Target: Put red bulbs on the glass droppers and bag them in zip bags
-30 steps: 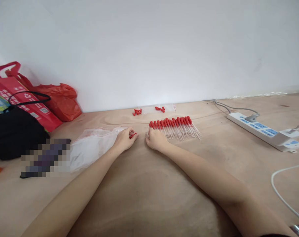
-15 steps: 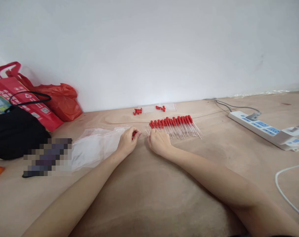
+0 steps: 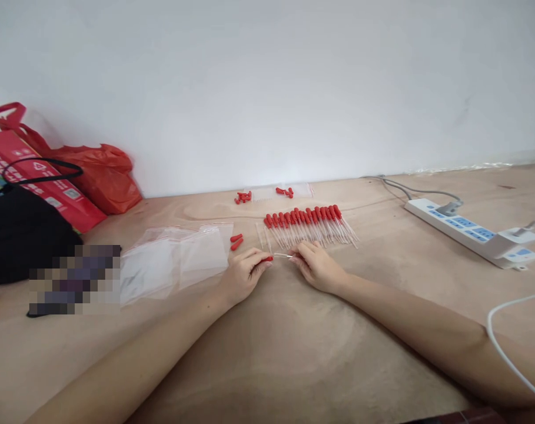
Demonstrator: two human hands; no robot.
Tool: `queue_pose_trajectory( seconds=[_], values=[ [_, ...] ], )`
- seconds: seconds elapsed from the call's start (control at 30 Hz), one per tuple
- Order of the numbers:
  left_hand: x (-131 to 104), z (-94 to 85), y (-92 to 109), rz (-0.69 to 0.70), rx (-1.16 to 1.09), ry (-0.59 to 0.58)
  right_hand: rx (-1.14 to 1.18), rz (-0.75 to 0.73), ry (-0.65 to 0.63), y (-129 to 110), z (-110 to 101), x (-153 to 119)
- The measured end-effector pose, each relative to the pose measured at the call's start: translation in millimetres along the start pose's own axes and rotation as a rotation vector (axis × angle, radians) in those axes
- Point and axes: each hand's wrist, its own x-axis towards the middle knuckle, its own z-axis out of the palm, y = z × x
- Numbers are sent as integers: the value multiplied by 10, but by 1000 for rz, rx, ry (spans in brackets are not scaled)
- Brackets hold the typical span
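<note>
Between the fingers of my left hand point(image 3: 246, 272) is a red rubber dropper bulb point(image 3: 268, 258), its end facing right. My right hand point(image 3: 316, 266) pinches a thin clear glass dropper tube point(image 3: 282, 255), its free end pointing at the bulb with a small gap that I cannot judge exactly. Just beyond my hands lies a row of droppers with red bulbs point(image 3: 303, 217) and clear stems. Left of that row are a few bare clear tubes point(image 3: 262, 235). Two loose red bulbs point(image 3: 236, 242) rest beyond my left hand.
Clear zip bags point(image 3: 174, 259) lie flat to the left. More red bulbs point(image 3: 243, 197) sit on a bag near the wall. A white power strip point(image 3: 465, 227) with cables is at the right. Red bags point(image 3: 103, 176) and a black bag point(image 3: 29, 235) stand at the far left.
Both hands have come nearer to me, and my right hand has moved right. A clear tube now shows in its fingers, and a red bulb sticks out of my left hand. Two loose bulbs are uncovered.
</note>
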Motion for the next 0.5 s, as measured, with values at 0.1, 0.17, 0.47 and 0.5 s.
queue_pose_trajectory(
  seconds=[0.1,0.17,0.47,0.5],
  values=[
    [4,-2,-5,2,2,3,11,-29,-23,-33,-1,16],
    [4,-5,-8,-4,1,-12,9,-34,-24,-38,-6,15],
    [-3,8,15,7,-19,-56,-39,-75,-30,-22,-5,9],
    [-5,12,19,19,-14,-61,-40,-81,-29,-13,-3,11]
  ],
)
